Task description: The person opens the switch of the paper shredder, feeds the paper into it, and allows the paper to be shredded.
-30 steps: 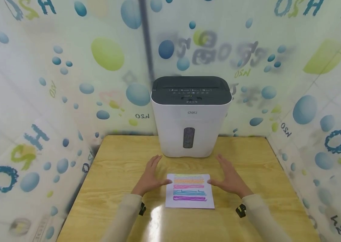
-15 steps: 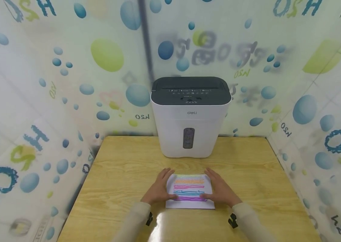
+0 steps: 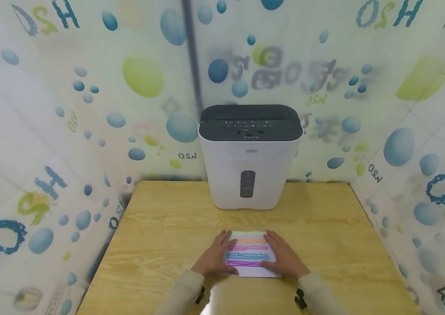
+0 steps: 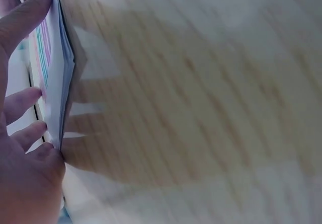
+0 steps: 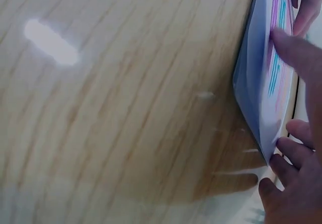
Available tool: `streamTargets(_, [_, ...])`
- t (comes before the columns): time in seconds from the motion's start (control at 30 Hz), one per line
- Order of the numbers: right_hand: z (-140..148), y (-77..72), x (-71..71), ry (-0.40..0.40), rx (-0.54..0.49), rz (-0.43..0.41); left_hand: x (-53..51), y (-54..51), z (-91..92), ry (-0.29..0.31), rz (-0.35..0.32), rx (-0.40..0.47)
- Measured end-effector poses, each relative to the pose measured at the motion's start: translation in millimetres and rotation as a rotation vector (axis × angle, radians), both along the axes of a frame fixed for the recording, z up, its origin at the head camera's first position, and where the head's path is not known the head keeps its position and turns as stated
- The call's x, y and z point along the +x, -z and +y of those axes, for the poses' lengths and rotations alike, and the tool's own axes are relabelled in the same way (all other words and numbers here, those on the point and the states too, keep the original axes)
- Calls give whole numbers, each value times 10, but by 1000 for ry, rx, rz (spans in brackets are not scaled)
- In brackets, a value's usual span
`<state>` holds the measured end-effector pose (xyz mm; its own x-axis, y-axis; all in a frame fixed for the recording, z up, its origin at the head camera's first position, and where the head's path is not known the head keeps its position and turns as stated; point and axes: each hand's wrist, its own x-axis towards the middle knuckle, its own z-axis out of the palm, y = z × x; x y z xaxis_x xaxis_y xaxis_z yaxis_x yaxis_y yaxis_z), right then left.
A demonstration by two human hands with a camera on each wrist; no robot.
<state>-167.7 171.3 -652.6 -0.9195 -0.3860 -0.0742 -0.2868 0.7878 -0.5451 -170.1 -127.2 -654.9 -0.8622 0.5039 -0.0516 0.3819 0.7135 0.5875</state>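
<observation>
A small stack of white paper (image 3: pixel 251 272) with coloured stripes drawn on its top sheet lies on the table in front of the shredder. My left hand (image 3: pixel 214 257) holds its left side, thumb over the top near the front corner, fingers along the edge. On the opposite side my right hand (image 3: pixel 286 259) holds it the same way. In the left wrist view, layered edges of the paper (image 4: pixel 64 78) show beside the thumb and fingertips. The right wrist view has the paper (image 5: pixel 254 83) slightly bowed, the thumb pressing on its striped face. The undersides of the fingers are partly hidden.
A white paper shredder (image 3: pixel 224 175) with a dark top stands at the back of the wooden table (image 3: pixel 159 218). Patterned curtain walls (image 3: pixel 143 74) enclose the back and both sides.
Both hands have come inward and towards the body, from apart on either side of the paper to its side edges. The paper has stayed about where it was.
</observation>
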Motion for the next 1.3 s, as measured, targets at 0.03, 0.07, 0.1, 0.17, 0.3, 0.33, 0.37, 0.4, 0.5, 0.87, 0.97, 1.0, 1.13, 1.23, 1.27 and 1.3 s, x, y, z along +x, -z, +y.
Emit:
streamTargets(0.03, [-7, 1, 16, 8, 0, 0, 6, 9, 6, -2, 2, -7])
streamTargets(0.07, [-14, 0, 30, 13, 7, -1, 13, 12, 11, -6, 3, -11])
streamTargets(0.1, [-21, 1, 42, 17, 21, -4, 20, 12, 14, -9, -3, -15])
streamTargets(0.17, [-35, 7, 60, 19, 41, -4, 35, 8, 17, -18, -13, -18])
streamTargets(0.3, [-60, 17, 83, 15, 58, -6, 57, 5, 16, -37, -40, -20])
streamTargets(0.33, [-65, 16, 88, 17, 58, -6, 61, 9, 17, -39, -37, -24])
streamTargets(0.37, [-69, 17, 93, 16, 60, -7, 63, 12, 17, -40, -34, -28])
streamTargets(0.4, [-72, 16, 96, 16, 63, -8, 66, 11, 18, -41, -31, -25])
streamTargets(0.5, [-77, 12, 108, 7, 57, 13, 72, 6, 24, -43, -14, -16])
streamTargets(0.87, [-86, -35, 117, 16, 26, 26, 66, 20, 53, -40, 81, -55])
streamTargets(0.97, [-85, -32, 109, 19, 25, 32, 73, 19, 52, -36, 105, -61])
streamTargets(1.0, [-86, -29, 104, 21, 25, 39, 76, 18, 50, -37, 111, -62])
streamTargets(1.13, [-92, -44, 95, 33, -9, 54, 78, -12, 54, -53, 120, -59])
streamTargets(1.23, [-104, -64, 79, 58, -67, 56, 73, -32, 66, -65, 126, -53])
streamTargets(1.27, [-112, -75, 71, 76, -90, 52, 73, -34, 71, -67, 133, -50])
streamTargets(1.3, [-120, -79, 60, 97, -102, 45, 72, -36, 78, -68, 139, -48])
